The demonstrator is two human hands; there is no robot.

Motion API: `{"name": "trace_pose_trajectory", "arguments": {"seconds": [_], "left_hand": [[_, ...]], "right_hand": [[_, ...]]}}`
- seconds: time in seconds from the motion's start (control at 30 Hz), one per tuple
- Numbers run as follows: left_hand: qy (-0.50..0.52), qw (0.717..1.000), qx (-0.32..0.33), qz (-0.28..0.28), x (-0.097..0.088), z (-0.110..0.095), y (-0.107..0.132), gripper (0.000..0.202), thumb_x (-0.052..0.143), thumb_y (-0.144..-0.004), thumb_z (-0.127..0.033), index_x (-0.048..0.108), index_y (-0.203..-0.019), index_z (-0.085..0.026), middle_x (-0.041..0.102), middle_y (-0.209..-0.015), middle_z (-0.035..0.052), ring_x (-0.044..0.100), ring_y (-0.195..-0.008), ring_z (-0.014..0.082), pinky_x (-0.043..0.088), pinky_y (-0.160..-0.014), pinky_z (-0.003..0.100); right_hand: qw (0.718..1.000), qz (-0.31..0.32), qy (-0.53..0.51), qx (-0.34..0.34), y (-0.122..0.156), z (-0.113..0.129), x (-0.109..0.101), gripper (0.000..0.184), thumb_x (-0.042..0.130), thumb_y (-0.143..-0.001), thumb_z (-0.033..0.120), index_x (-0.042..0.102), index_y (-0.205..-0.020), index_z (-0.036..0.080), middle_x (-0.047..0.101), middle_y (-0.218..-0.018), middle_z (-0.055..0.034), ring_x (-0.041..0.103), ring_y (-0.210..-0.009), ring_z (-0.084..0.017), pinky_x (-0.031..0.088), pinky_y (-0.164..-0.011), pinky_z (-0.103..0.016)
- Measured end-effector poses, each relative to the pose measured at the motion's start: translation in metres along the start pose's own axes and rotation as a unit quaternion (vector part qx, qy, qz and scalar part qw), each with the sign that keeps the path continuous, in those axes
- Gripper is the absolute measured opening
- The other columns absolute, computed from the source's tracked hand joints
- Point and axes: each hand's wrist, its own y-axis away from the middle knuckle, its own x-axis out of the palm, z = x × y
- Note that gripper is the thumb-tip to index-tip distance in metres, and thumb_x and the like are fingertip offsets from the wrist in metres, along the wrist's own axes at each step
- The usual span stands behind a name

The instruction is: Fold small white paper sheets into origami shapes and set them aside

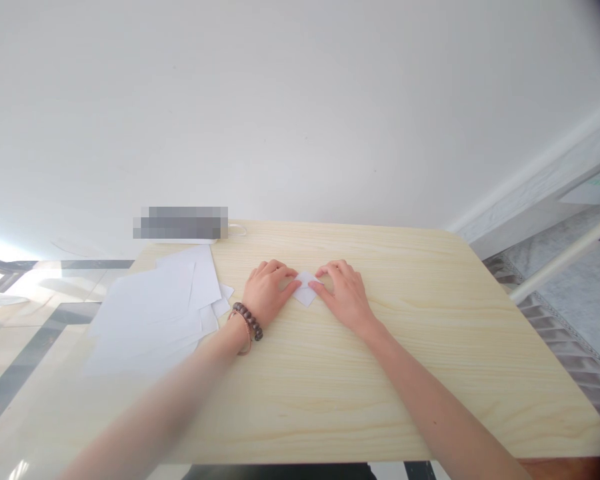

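Observation:
A small folded piece of white paper [306,295] lies on the wooden table with a corner pointing toward me. It looks diamond-shaped, with a crease or edge running across its middle. My left hand [267,288] pinches its left corner between thumb and fingers. At the opposite corner, my right hand [344,290] holds the paper the same way, thumb on top. Dark beads and a thin bracelet [247,321] circle my left wrist. The fingertips hide the paper's two side corners.
Loose white sheets [150,303] are spread over the table's left side, overlapping. Behind them, against the wall, stands a blurred-out object [183,223] with a white cable [239,229]. The pale wooden table [430,333] has rounded corners. A white pole [565,257] slants past its right edge.

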Motion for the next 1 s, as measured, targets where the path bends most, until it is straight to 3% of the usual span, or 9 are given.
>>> {"name": "trace_pose_trajectory", "arguments": {"seconds": [0.17,0.33,0.5,0.7,1.0], "left_hand": [[0.065,0.998,-0.018,0.018,-0.001,-0.003,-0.002,0.015,0.051,-0.080,-0.032,0.057,-0.083,-0.020,0.061,-0.084,0.0006,0.052,-0.081,0.0171,0.037,-0.076,0.033],[0.177,0.982,-0.031,0.063,-0.009,-0.011,-0.001,0.023,0.045,-0.083,-0.038,0.055,-0.093,-0.020,0.064,-0.081,-0.0008,0.055,-0.071,0.0131,0.038,-0.072,0.028],[0.180,0.978,-0.018,0.101,-0.018,-0.013,-0.002,0.031,0.040,-0.084,-0.040,0.062,-0.082,-0.018,0.064,-0.076,-0.0009,0.051,-0.062,0.0116,0.037,-0.062,0.025],[0.238,0.963,-0.029,0.124,-0.020,-0.008,-0.001,0.034,0.040,-0.083,-0.042,0.061,-0.086,-0.015,0.064,-0.079,0.0017,0.054,-0.069,0.0134,0.040,-0.062,0.024],[0.289,0.949,-0.029,0.123,-0.018,-0.012,0.001,0.031,0.045,-0.081,-0.042,0.064,-0.087,-0.018,0.066,-0.084,0.0015,0.057,-0.074,0.0140,0.043,-0.066,0.024]], "right_hand": [[0.998,0.024,-0.055,-0.021,0.000,0.000,-0.006,0.016,0.051,-0.079,0.037,0.055,-0.083,0.022,0.057,-0.089,-0.0022,0.051,-0.085,-0.017,0.034,-0.077,-0.031],[0.984,0.067,-0.161,0.018,0.001,0.004,-0.010,0.021,0.051,-0.078,0.042,0.053,-0.079,0.020,0.054,-0.068,0.0017,0.047,-0.061,-0.011,0.036,-0.060,-0.024],[0.971,0.087,-0.221,0.037,0.002,0.007,-0.012,0.025,0.054,-0.075,0.044,0.054,-0.077,0.020,0.050,-0.064,0.0028,0.043,-0.057,-0.009,0.034,-0.053,-0.022],[0.956,0.156,-0.250,0.003,0.000,0.006,-0.017,0.030,0.048,-0.079,0.044,0.057,-0.069,0.017,0.051,-0.060,0.0018,0.039,-0.053,-0.008,0.031,-0.050,-0.022],[0.947,0.140,-0.288,-0.009,0.003,0.006,-0.015,0.026,0.050,-0.078,0.040,0.055,-0.066,0.017,0.047,-0.058,0.0020,0.035,-0.051,-0.008,0.029,-0.047,-0.022]]}}
